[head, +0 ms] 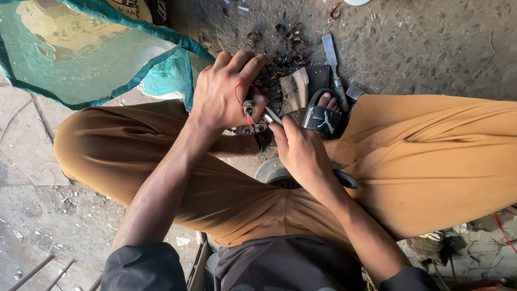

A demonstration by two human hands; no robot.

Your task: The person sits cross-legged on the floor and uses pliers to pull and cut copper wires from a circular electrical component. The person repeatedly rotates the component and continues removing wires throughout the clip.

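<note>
My left hand [223, 91] is closed around a small round metal part [249, 108] with thin red wire [239, 91] looped over it. My right hand [299, 151] grips a plier-like metal tool [272, 117] whose tip meets that part; its dark handle end [344, 179] sticks out past my wrist. Both hands work between my knees, above my orange trousers [431, 156].
A wooden block [295, 89] sits on a dark metal plate by my sandalled foot [322, 116]. A chisel [334, 64] lies on the dirt ground among rusty scraps [288, 37]. A green printed sack [81, 48] lies at upper left. Thin metal rods [40, 272] are at lower left.
</note>
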